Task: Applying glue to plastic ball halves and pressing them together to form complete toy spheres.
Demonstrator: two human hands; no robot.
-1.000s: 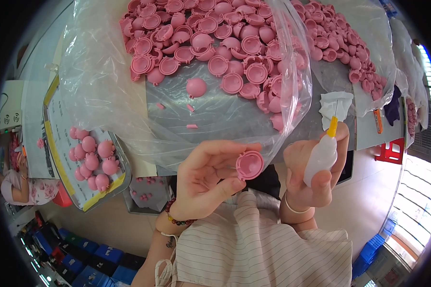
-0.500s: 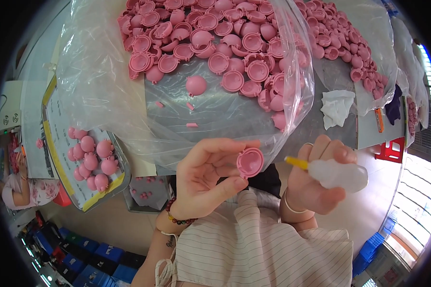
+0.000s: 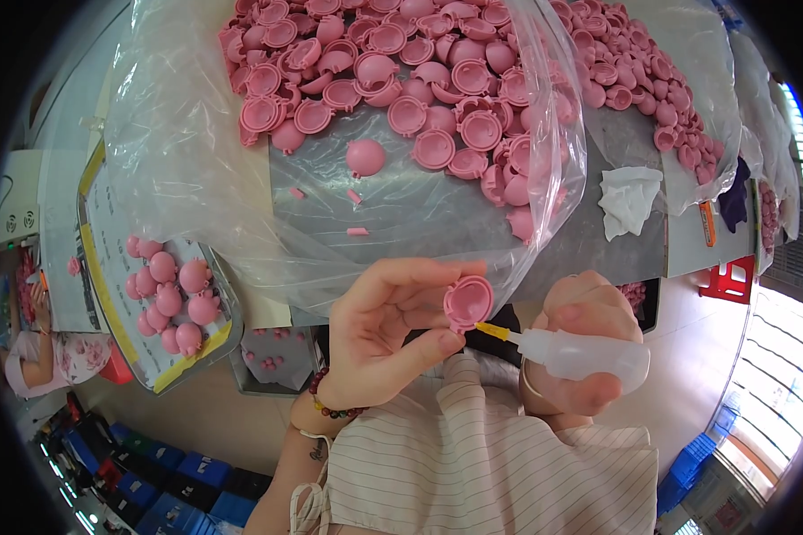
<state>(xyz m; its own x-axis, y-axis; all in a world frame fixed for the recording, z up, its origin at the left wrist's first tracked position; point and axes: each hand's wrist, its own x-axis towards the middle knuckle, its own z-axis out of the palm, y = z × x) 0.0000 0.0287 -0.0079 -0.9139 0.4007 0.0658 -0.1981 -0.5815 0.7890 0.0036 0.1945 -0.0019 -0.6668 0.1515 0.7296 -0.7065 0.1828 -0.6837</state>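
From where I'm standing: left hand point(image 3: 388, 330) has the pink half-shell point(image 3: 468, 303) pinched between thumb and fingertips, hollow side facing up at the person, in front of the torso. Right hand point(image 3: 589, 303) is wrapped round a translucent squeeze bottle point(image 3: 589, 357), yellow nozzle point(image 3: 493, 331) at the half-shell's lower-right rim; contact or a hair off, can't tell. Risks, my read: too hard a squeeze and whatever's in the bottle floods the rim or runs onto the left thumb. Nozzle pushing sideways could roll the half-shell out, since only a fingertip pinch holds it. Clear plastic bag point(image 3: 178, 134) comes close behind the half-shell; could snag a knuckle or catch drips. Layout off the half-shell: beyond it, the grey tabletop point(image 3: 633, 254) with a heap of pink shells point(image 3: 401, 89) and a few small pink bits point(image 3: 357, 232). Beyond and right of it, white cloth point(image 3: 631, 201), then an orange tool point(image 3: 707, 223), and a second pink heap point(image 3: 633, 71) farther out. Left of it, yellow-edged tray point(image 3: 165, 379) carrying pink balls point(image 3: 168, 299). Room: blue bins point(image 3: 165, 499) on the floor well left and nearer than the half-shell, co-worker point(image 3: 40, 357) far left, bright window point(image 3: 776, 357) far right.
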